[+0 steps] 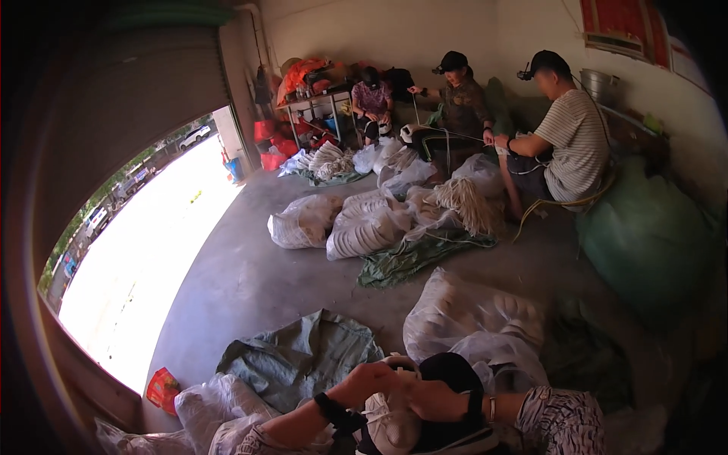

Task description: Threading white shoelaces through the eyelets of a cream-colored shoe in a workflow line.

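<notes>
An off-white shoe (pixel 393 431) rests in my lap, its rounded toe pointing down toward me. My left hand (pixel 370 381) is closed at the upper part of the shoe, near its opening. From the other side my right hand (pixel 438 399) closes on the shoe too, its fingers meeting the left ones over the lacing area. Fine detail between the fingertips is hidden, so any lace there cannot be made out. Both wrists wear bands. Dark cloth lies beneath the shoe on my lap.
Clear bags of pale shoes (pixel 474 318) lie ahead, with more bags (pixel 220 409) at my left. A green woven sheet (pixel 303 356) is spread on the floor. Further off, off-white laces (pixel 466 205) lie bundled near three seated people. A big green sack (pixel 652 235) stands right.
</notes>
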`<control>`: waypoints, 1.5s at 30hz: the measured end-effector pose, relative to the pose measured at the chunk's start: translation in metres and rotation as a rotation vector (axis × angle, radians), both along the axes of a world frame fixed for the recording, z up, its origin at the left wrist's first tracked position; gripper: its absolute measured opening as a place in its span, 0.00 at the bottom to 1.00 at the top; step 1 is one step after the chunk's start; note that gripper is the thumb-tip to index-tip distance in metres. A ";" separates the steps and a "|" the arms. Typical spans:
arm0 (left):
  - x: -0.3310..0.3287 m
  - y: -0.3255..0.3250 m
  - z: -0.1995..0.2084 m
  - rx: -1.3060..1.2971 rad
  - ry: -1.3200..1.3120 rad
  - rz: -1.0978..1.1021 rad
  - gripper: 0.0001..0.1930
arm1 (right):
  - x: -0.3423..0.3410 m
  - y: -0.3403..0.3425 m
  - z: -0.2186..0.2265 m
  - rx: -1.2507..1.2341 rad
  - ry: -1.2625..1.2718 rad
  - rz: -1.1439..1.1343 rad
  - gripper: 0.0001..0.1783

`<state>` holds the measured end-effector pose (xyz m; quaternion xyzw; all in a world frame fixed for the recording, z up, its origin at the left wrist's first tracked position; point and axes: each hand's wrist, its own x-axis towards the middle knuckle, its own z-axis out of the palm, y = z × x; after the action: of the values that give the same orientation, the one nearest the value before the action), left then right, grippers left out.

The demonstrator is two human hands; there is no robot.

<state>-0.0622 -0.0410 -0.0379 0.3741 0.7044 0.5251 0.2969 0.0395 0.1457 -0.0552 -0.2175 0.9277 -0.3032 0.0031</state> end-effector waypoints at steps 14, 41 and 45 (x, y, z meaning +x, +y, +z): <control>0.025 -0.002 0.002 0.203 -0.399 0.155 0.10 | 0.005 -0.015 0.048 -1.001 -0.652 -0.043 0.10; 0.053 -0.069 0.048 -0.122 -0.102 0.681 0.16 | 0.025 0.184 -0.004 -1.355 -0.393 -0.791 0.13; 0.073 -0.021 0.033 -0.361 0.621 0.227 0.05 | 0.013 0.067 0.035 -0.843 -0.535 -0.270 0.12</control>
<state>0.0107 -0.0621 -0.0052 0.3769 0.8790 0.2837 0.0703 0.0525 0.2126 -0.0201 0.0072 0.7114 -0.6935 0.1133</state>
